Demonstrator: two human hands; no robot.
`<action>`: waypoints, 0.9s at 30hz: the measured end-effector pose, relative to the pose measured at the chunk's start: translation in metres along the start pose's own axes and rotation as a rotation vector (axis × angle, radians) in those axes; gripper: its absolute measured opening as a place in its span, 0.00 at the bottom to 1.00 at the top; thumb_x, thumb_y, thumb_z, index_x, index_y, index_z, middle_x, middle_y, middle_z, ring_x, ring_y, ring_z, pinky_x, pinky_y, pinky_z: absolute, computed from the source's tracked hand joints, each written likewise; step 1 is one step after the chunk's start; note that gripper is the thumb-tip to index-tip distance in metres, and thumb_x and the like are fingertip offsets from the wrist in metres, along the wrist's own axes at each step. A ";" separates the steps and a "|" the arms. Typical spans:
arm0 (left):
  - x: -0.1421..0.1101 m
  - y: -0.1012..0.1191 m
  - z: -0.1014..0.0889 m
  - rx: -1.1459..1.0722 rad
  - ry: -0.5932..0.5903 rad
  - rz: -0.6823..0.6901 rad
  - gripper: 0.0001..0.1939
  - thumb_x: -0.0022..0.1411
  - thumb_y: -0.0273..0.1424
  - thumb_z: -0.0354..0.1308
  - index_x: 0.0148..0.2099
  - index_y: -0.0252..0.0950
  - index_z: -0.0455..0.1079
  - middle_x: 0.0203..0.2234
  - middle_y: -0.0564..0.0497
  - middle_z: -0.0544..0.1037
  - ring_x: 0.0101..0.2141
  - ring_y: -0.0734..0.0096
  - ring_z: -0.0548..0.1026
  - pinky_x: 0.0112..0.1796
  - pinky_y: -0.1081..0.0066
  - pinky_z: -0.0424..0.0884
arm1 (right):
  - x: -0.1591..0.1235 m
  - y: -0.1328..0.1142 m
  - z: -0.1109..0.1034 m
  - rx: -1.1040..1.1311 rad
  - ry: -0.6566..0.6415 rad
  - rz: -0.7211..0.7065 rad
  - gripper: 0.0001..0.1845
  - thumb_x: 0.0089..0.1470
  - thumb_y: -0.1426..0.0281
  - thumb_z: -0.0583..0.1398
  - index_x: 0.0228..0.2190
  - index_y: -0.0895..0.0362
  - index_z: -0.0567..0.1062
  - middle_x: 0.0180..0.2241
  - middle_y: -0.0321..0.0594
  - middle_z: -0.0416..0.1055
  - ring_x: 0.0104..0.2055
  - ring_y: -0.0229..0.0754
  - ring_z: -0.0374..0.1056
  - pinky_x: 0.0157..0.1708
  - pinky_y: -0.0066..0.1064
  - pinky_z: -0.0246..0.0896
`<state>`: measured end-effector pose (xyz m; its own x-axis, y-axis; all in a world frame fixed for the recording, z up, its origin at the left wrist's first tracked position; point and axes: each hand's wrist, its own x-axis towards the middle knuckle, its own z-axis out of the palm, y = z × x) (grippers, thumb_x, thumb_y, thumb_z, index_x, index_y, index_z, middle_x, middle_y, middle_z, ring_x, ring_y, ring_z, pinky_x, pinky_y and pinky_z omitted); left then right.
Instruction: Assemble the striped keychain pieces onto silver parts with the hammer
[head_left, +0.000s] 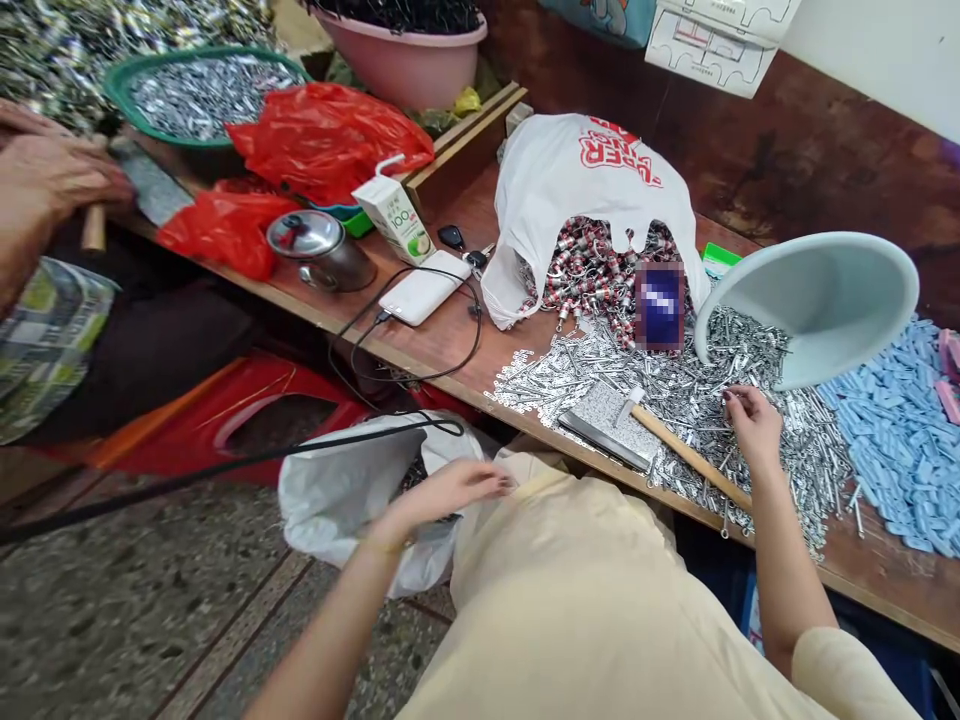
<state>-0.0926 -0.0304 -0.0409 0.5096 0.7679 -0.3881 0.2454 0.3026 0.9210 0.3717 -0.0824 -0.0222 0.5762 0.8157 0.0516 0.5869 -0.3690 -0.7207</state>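
Picking seems in hand: the right hand (754,430), fingers nearly together, reaches slim silver metal pins (675,385) heaped right on the reddish-brown wooden surface (427,345); any grip is unclear. The left hand (463,484), fingers loosely extended, hangs by the white plastic sack (322,490). Lifting one pin calls for a fine pinch.

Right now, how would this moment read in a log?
left hand: over white sack | right hand: at metal-parts heap | hammer: lying unheld | gray bucket: tilted
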 end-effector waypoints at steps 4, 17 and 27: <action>0.098 0.065 0.035 0.504 0.052 0.338 0.10 0.65 0.32 0.56 0.33 0.36 0.76 0.30 0.49 0.79 0.35 0.64 0.76 0.43 0.67 0.71 | 0.006 -0.005 0.017 -0.166 -0.004 -0.068 0.23 0.59 0.53 0.54 0.41 0.57 0.79 0.29 0.44 0.77 0.29 0.45 0.68 0.32 0.34 0.59; 0.219 0.094 0.021 0.889 0.520 0.403 0.16 0.60 0.21 0.56 0.51 0.29 0.68 0.44 0.33 0.75 0.51 0.43 0.72 0.53 0.51 0.67 | -0.002 0.002 -0.012 -0.385 -0.024 -0.248 0.16 0.62 0.66 0.53 0.42 0.57 0.79 0.43 0.47 0.78 0.45 0.50 0.67 0.46 0.40 0.59; 0.165 0.066 0.014 -0.549 0.209 0.233 0.21 0.54 0.31 0.69 0.51 0.37 0.75 0.32 0.53 0.76 0.32 0.76 0.76 0.39 0.73 0.78 | 0.016 -0.016 0.022 -0.620 -0.130 -0.208 0.10 0.58 0.67 0.58 0.31 0.55 0.79 0.35 0.46 0.78 0.40 0.48 0.67 0.37 0.35 0.56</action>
<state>0.0194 0.1079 -0.0446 0.3136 0.9257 -0.2116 -0.3396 0.3175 0.8854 0.3593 -0.0533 -0.0243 0.3652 0.9303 0.0352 0.9192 -0.3544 -0.1714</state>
